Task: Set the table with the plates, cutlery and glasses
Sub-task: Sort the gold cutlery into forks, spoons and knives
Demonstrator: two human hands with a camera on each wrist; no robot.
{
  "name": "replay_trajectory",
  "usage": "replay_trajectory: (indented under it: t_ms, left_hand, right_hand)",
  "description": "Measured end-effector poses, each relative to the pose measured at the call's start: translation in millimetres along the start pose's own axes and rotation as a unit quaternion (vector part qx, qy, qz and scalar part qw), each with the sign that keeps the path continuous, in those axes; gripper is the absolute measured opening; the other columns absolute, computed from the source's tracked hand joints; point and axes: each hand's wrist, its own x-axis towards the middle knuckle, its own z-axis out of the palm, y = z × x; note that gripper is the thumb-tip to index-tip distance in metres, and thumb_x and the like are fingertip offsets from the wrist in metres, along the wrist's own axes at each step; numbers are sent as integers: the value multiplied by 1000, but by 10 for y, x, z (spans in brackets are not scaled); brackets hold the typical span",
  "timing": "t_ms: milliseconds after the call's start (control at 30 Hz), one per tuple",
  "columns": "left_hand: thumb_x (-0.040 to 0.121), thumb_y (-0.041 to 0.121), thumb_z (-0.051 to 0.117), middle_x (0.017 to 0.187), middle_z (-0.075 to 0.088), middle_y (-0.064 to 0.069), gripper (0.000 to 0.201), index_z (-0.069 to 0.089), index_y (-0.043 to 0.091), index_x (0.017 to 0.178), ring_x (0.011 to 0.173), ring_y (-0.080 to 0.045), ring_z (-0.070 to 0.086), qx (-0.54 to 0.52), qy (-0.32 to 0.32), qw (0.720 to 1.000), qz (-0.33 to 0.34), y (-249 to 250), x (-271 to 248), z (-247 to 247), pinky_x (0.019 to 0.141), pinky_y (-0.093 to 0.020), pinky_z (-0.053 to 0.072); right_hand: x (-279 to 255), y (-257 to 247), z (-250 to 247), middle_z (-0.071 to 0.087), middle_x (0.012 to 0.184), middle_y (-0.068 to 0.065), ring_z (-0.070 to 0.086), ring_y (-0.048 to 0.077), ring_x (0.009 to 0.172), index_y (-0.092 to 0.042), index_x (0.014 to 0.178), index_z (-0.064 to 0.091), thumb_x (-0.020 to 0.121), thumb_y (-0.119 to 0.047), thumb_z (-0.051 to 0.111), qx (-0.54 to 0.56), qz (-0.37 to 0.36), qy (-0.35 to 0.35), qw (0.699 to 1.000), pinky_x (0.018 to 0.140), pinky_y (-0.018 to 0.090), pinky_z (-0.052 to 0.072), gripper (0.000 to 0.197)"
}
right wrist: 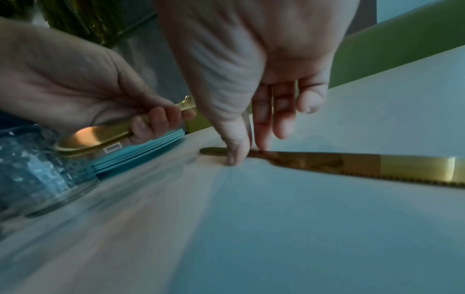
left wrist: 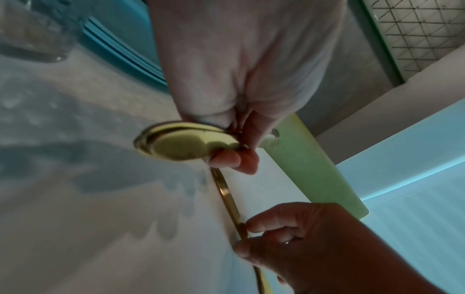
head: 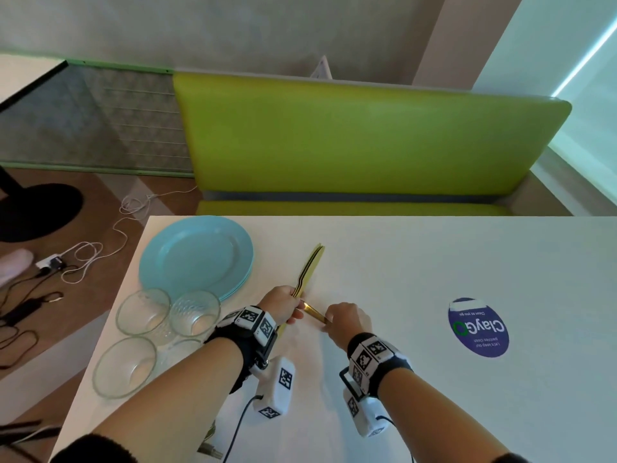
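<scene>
Left hand gripped a bunch of gold cutlery; right hand pinched a knife lying on the table

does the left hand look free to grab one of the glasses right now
Probably not yet. The left hand is gripping a bundle of gold cutlery, so its fingers are full. The glasses stand close beside it with nothing between, so once the cutlery is down they look easy to get at.

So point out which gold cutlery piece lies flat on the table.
The serrated knife under the right hand; the other gold cutlery is bunched, raised, in the left hand.
</scene>
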Motion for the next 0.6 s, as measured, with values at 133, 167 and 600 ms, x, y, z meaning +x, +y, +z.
replay_trajectory:
  t_ms: [133,167,600]
  left_hand:
    - [96,2,36,77,55,-3,17,51,7,104,61,-13,52,-4,0,1000,8,11,-17,26,54,-21,41]
    - [96,2,37,78,55,-3,17,51,7,104,62,-13,53,-1,-1,1000,10,19,-30,34,55,-21,42]
    - [91,1,35,80,57,4,26,52,17,99,70,-16,57,105,24,993,46,25,-156,125,68,-26,46]
  right_hand:
    - [10,17,28,66,110,8,63,25,103,-13,113,64,94,-15,45,-67,-36,3,997,85,31,50,27]
    - [6,19,27,66,110,8,63,26,102,-11,113,64,95,-15,44,-86,-47,4,995,85,31,50,27]
    - [-77,180,-49,70,78,1,61,21,84,-18,79,74,71,-27,72,-203,-193,128,951,74,32,46,12]
